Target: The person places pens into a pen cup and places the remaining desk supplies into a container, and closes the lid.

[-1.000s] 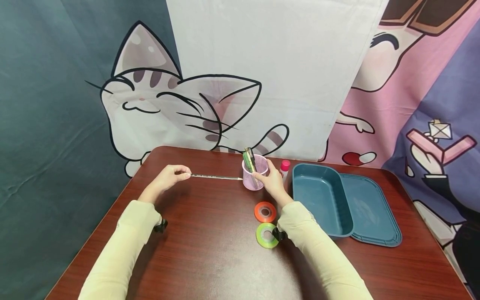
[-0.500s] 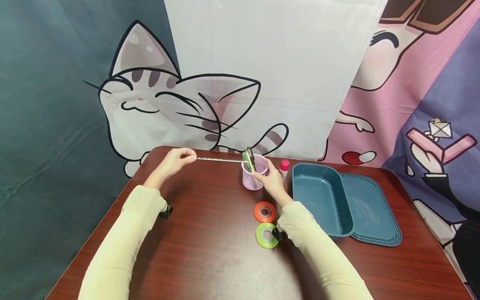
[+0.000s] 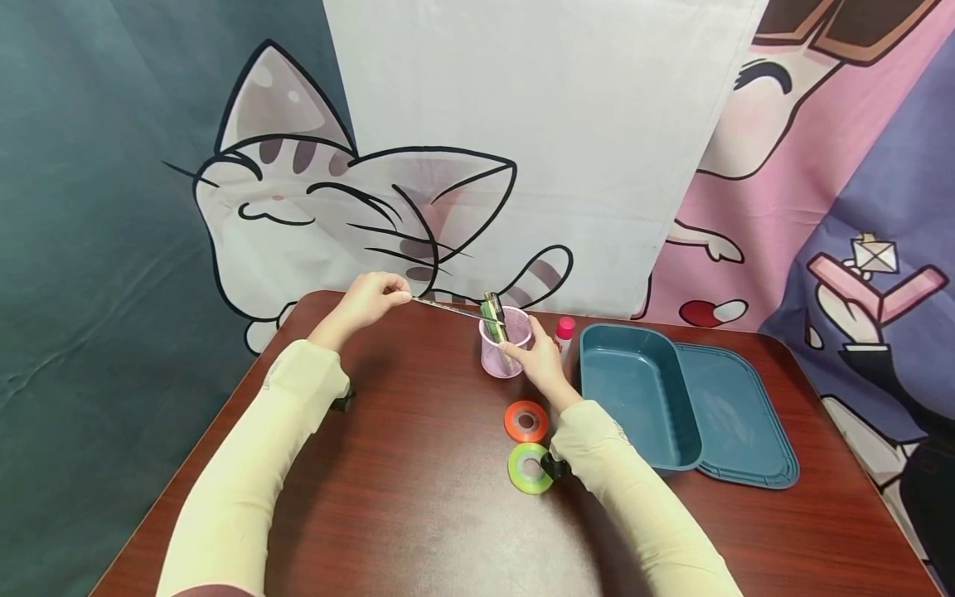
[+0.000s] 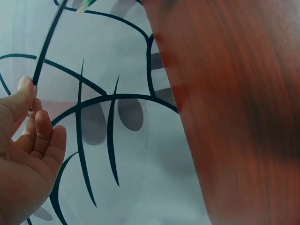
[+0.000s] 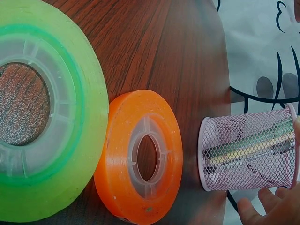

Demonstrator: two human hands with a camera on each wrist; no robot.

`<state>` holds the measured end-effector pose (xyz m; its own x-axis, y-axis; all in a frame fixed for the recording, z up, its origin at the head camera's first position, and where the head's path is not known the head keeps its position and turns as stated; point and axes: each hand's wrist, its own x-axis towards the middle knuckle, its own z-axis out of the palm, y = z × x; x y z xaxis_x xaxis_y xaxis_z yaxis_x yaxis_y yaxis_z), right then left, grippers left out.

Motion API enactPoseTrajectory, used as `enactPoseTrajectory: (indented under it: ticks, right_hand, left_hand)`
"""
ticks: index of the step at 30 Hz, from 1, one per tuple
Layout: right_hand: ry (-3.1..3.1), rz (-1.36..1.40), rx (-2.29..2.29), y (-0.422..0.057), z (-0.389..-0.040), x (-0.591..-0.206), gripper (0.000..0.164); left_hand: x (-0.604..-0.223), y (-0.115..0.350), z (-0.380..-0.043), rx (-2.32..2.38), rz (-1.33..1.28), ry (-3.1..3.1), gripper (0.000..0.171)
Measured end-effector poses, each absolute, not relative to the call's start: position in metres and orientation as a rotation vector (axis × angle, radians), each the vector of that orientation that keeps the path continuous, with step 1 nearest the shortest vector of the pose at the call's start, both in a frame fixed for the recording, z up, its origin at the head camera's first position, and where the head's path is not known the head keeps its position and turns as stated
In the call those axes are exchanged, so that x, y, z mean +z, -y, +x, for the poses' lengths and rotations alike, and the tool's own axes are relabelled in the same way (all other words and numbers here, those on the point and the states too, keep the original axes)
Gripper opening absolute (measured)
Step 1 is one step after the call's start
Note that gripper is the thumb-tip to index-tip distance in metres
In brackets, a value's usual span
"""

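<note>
My left hand (image 3: 368, 302) pinches a dark patterned pencil (image 3: 450, 308) by its end, thumb against fingers. The pencil slants down to the right, its sharpened tip over the pink mesh pen cup (image 3: 496, 359); whether it touches the pens there I cannot tell. In the left wrist view, the pencil (image 4: 48, 40) rises from the fingertips while the other fingers curl loosely. My right hand (image 3: 547, 362) grips the cup's rim and side from the right. Green, black and yellowish pens (image 3: 492, 313) lean inside the cup, visible through the mesh in the right wrist view.
Behind the right hand stands a red-capped glue stick (image 3: 564, 332). A teal box (image 3: 642, 398) and its lid (image 3: 742, 423) lie at the right. Orange (image 3: 525, 421) and green (image 3: 520, 469) tape rolls lie near the right wrist. A printed cloth hangs beyond the table's back edge.
The left hand has moved up and rightward with the pencil, which went from level beside the cup to tilted with its tip over the cup's opening. The right hand stays on the cup.
</note>
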<state>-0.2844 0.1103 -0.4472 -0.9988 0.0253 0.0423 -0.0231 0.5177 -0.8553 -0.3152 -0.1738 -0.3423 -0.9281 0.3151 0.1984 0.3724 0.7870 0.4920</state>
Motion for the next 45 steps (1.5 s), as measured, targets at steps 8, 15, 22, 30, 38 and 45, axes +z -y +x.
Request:
enactPoseTrajectory:
  ticks: [8, 15, 22, 30, 38, 45]
  right_hand:
    - [2.684, 0.017, 1.445, -0.111, -0.285, -0.45, 0.074]
    - [2.692, 0.007, 1.473, -0.111, -0.285, -0.448, 0.075]
    - [2.691, 0.007, 1.477, -0.111, -0.285, -0.447, 0.077]
    - [2.696, 0.006, 1.468, -0.111, -0.285, -0.449, 0.076]
    - [2.695, 0.016, 1.481, -0.111, -0.285, -0.449, 0.077]
    - [2.692, 0.006, 1.486, -0.11, -0.284, -0.448, 0.077]
  left_hand:
    - [-0.335, 0.16, -0.321, -0.766, -0.583, 2.866, 0.009]
    - [-0.331, 0.149, -0.326, -0.721, -0.608, 2.9, 0.013]
    - [-0.327, 0.141, -0.329, -0.664, -0.65, 2.919, 0.015]
    - [-0.326, 0.127, -0.333, -0.575, -0.661, 2.973, 0.013]
    - [-0.326, 0.116, -0.335, -0.44, -0.735, 2.974, 0.013]
    - [-0.325, 0.105, -0.334, -0.401, -0.793, 2.969, 0.013]
